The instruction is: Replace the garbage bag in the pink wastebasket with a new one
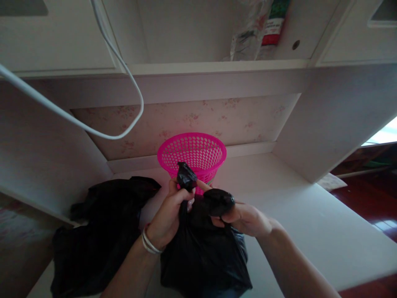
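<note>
A full-looking black plastic bag (204, 260) is in front of me at the bottom middle. My left hand (173, 207) is closed round one gathered end of it, and a tuft of plastic sticks up above the fingers. On the other side, my right hand (238, 215) grips a second bunched end, its fingers partly hidden by the plastic. Just beyond both hands stands a pink perforated basket (192, 169), its lower part hidden by my hands and the bag. White bands circle my left wrist.
Another black plastic bag (102, 236) lies crumpled on the white surface (288, 215) at left. A white cable (136, 91) loops down from the upper left. Overhead, a white shelf (217, 68) holds a clear plastic package (248, 33) and a red-and-green package (274, 25). White panels flank both sides.
</note>
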Demonstrator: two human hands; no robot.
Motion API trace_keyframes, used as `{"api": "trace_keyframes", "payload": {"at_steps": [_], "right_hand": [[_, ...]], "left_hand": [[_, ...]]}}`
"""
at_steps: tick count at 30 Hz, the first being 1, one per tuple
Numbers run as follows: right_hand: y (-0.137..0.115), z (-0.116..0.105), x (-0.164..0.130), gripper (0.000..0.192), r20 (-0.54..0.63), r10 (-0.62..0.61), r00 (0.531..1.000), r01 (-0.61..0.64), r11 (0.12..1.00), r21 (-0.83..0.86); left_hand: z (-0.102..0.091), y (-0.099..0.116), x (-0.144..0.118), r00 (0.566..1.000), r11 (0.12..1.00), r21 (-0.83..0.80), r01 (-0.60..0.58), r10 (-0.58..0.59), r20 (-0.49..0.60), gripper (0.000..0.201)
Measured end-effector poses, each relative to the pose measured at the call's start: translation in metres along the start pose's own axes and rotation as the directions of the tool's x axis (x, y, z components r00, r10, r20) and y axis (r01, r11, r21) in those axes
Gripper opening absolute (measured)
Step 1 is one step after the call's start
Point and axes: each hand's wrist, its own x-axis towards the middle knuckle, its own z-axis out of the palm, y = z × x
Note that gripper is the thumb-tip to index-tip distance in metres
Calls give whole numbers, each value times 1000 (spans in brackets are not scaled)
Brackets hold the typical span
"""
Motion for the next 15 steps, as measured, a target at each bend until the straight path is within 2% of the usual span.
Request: {"api": "trace_keyframes", "payload": {"at_steps": [4,7,9,11,13,15], "right_hand": [[-1,-1,3,46,-99,-137,986,140,990,30],[-3,1,6,46,-187,-182,965,177,983,-43],[-2,4,8,47,-195,-213,957,210,977,-36],[2,6,10,45,-214,-299,930,306,952,1],[9,7,12,35,-252,-408,877,420,907,-7],[15,6,13,32,-280,-490,826,479,871,-109]], "left_hand": [[-8,2,1,988,994,-104,15,1,154,30],[-12,1,3,981,993,-122,-6,29,192,37],[-13,-3,5,984,996,-68,-54,65,165,30],[-14,-8,6,981,989,-7,-145,145,131,24],[-16,-13,7,971,973,26,-229,226,80,23],[-18,-17,8,970,968,62,-244,243,14,25]]}}
